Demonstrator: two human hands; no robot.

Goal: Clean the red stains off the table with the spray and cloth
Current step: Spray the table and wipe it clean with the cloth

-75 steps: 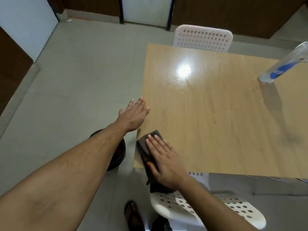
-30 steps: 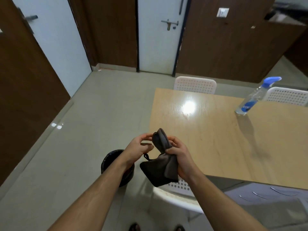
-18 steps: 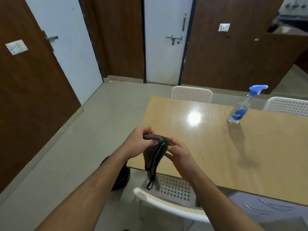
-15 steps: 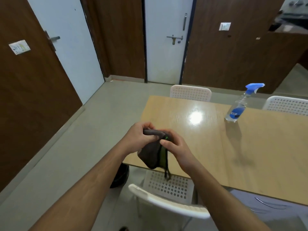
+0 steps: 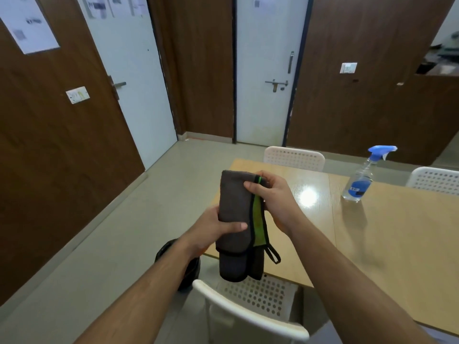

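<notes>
A folded dark grey cloth, edged in black with a bright green inner face and a small black hanging loop at its lower right, hangs upright at the centre of the frame, held in the air above the near left corner of the desk. The left hand grips the cloth's middle from the left, thumb laid across its front; the right hand pinches its upper right edge, so the fabric extends above and below the left grip. At the right of the frame a clear spray bottle with a blue trigger head and blue label stands on the desk, well apart from both hands. White perforated chairs surround the desk.
</notes>
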